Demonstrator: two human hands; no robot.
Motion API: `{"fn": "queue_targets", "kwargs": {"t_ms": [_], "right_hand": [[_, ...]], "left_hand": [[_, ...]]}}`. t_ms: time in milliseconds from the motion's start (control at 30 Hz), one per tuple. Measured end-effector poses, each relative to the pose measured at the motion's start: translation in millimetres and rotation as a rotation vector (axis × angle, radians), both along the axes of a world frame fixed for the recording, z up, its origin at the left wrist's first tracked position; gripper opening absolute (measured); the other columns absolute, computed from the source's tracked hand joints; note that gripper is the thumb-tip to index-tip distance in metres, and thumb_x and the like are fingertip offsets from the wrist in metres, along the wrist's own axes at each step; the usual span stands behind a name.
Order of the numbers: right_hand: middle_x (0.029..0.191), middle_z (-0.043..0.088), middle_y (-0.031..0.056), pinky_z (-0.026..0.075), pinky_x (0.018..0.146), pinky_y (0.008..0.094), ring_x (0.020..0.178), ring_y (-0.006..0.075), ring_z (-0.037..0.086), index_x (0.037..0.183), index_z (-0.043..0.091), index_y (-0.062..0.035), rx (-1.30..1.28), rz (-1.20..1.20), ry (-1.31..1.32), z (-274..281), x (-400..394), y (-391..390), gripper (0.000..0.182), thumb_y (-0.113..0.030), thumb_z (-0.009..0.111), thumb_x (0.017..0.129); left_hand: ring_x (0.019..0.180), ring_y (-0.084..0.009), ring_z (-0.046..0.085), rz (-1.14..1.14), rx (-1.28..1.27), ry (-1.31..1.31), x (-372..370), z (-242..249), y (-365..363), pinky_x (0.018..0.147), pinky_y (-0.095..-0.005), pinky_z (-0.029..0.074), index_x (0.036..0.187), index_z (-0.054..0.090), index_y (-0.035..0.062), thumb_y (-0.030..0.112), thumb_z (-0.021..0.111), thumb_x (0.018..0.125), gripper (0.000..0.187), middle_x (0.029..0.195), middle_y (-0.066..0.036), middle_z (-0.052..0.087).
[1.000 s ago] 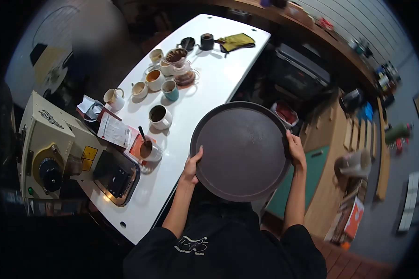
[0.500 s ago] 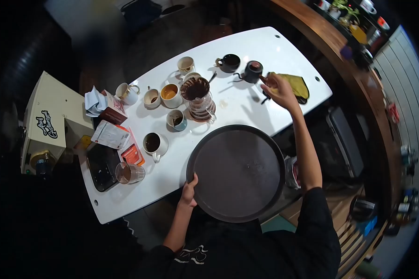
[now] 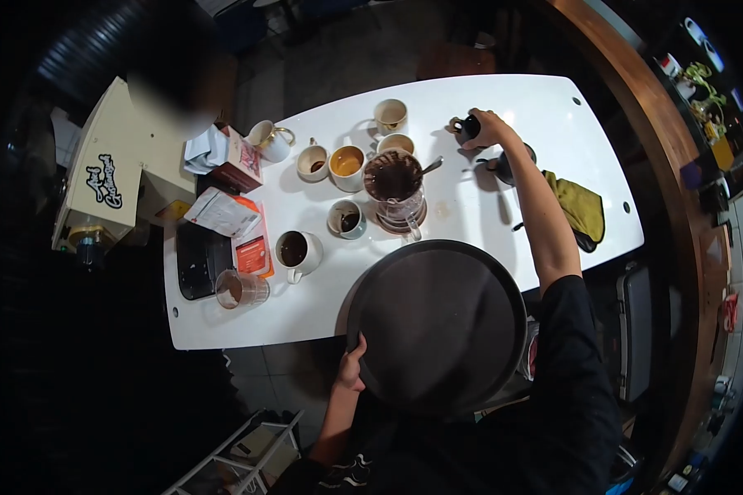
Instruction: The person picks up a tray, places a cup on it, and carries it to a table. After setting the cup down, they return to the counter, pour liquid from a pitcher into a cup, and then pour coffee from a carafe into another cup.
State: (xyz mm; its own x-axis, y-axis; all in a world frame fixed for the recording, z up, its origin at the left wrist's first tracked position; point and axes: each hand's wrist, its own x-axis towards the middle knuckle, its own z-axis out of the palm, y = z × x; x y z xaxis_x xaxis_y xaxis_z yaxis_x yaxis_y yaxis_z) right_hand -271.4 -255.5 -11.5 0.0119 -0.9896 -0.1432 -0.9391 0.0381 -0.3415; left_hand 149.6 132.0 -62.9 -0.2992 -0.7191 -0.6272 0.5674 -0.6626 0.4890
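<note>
Head view: my left hand (image 3: 352, 370) clamps the rim of the round, matte dark serving tray (image 3: 437, 326) at the near edge of the smooth white table (image 3: 305, 323). My right hand (image 3: 492, 129) grasps the glossy black cup (image 3: 469, 126) near the far edge, toward the right corner. Best practice: tray level, cup upright, grip firm.

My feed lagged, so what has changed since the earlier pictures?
The right hand let go of the tray, reached forward over the table, and now grasps the black cup. The left hand still holds the tray's rim; the dripper stays put.
</note>
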Motion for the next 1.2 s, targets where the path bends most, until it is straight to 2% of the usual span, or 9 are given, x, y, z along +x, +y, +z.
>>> {"fn": "queue_targets", "kwargs": {"t_ms": [67, 167, 367, 467, 633, 867, 1033, 1100, 1200], "right_hand": [[0.113, 0.062, 0.0199, 0.049, 0.093, 0.0402, 0.110, 0.0344, 0.057, 0.123, 0.055, -0.0044, 0.009, -0.002, 0.013, -0.1, -0.4, -2.4, 0.087, -0.034, 0.087, 0.048], [0.109, 0.064, 0.0187, 0.050, 0.091, 0.0388, 0.104, 0.0336, 0.061, 0.115, 0.059, -0.0029, -0.042, 0.024, 0.048, 0.0, -1.2, -4.1, 0.079, -0.032, 0.087, 0.047], [0.107, 0.065, 0.0165, 0.052, 0.088, 0.0372, 0.099, 0.0313, 0.064, 0.112, 0.062, -0.0043, -0.103, 0.016, 0.077, 13.2, -1.2, 1.8, 0.073, -0.029, 0.086, 0.048], [0.108, 0.066, 0.0162, 0.052, 0.088, 0.0371, 0.099, 0.0310, 0.064, 0.113, 0.062, -0.0046, -0.092, 0.030, 0.058, 37.9, 1.4, 10.8, 0.072, -0.029, 0.086, 0.049], [0.106, 0.067, 0.0171, 0.053, 0.088, 0.0374, 0.097, 0.0314, 0.065, 0.112, 0.063, -0.0053, -0.157, 0.081, 0.045, 70.9, 5.1, 34.9, 0.071, -0.026, 0.088, 0.049], [0.105, 0.067, 0.0166, 0.055, 0.085, 0.0395, 0.094, 0.0314, 0.066, 0.114, 0.061, -0.0062, -0.110, 0.112, 0.085, 127.5, 40.5, 125.4, 0.072, -0.024, 0.089, 0.050], [0.108, 0.064, 0.0166, 0.052, 0.091, 0.0399, 0.103, 0.0334, 0.061, 0.118, 0.059, -0.0074, -0.091, 0.200, 0.112, 151.7, 80.5, 207.9, 0.075, -0.025, 0.089, 0.052], [0.105, 0.063, 0.0168, 0.050, 0.090, 0.0406, 0.101, 0.0330, 0.061, 0.119, 0.057, -0.0070, -0.135, 0.246, 0.067, 147.5, 92.6, 240.5, 0.079, -0.027, 0.089, 0.050], [0.105, 0.062, 0.0172, 0.049, 0.089, 0.0418, 0.101, 0.0345, 0.060, 0.117, 0.058, -0.0072, -0.157, 0.338, 0.038, 155.9, 126.0, 283.6, 0.076, -0.028, 0.089, 0.051]], "left_hand": [[0.116, -0.0275, 0.056, 0.028, -0.007, -0.015, 0.8, -4.3, 6.9, 0.096, -0.0425, 0.048, 0.133, 0.045, -0.0011, 0.031, 0.051, 0.098, 0.048, 0.129, -0.015, 0.054], [0.117, -0.0268, 0.055, 0.053, 0.033, 0.016, 3.8, -5.6, 11.5, 0.098, -0.0424, 0.046, 0.136, 0.041, -0.0005, 0.029, 0.052, 0.097, 0.049, 0.129, -0.014, 0.053], [0.117, -0.0267, 0.054, 0.088, -0.004, 0.016, 3.2, -6.2, 15.8, 0.097, -0.0429, 0.047, 0.135, 0.042, 0.0002, 0.027, 0.052, 0.097, 0.048, 0.129, -0.014, 0.053], [0.115, -0.0273, 0.057, 0.083, -0.010, -0.033, 1.0, -6.2, 18.7, 0.095, -0.0427, 0.049, 0.131, 0.046, -0.0012, 0.031, 0.053, 0.097, 0.048, 0.127, -0.015, 0.055], [0.115, -0.0276, 0.057, 0.087, -0.012, -0.055, -8.0, -3.6, 22.3, 0.094, -0.0423, 0.050, 0.131, 0.047, -0.0014, 0.031, 0.052, 0.097, 0.047, 0.126, -0.015, 0.056], [0.113, -0.0287, 0.057, 0.062, -0.108, 0.004, -1.8, -13.8, 26.5, 0.094, -0.0422, 0.049, 0.132, 0.045, -0.0020, 0.029, 0.048, 0.099, 0.046, 0.127, -0.016, 0.055], [0.114, -0.0291, 0.056, 0.071, -0.060, 0.026, 9.7, -8.3, 35.9, 0.094, -0.0429, 0.049, 0.133, 0.044, -0.0018, 0.029, 0.046, 0.100, 0.044, 0.127, -0.016, 0.055], [0.113, -0.0269, 0.057, 0.090, -0.019, 0.034, 20.6, -7.4, 42.9, 0.094, -0.0430, 0.050, 0.132, 0.046, 0.0003, 0.026, 0.050, 0.099, 0.042, 0.125, -0.014, 0.056], [0.115, -0.0290, 0.055, 0.128, -0.061, -0.021, 29.2, 9.8, 56.3, 0.095, -0.0440, 0.049, 0.134, 0.042, -0.0021, 0.027, 0.047, 0.100, 0.045, 0.127, -0.017, 0.053]]}}
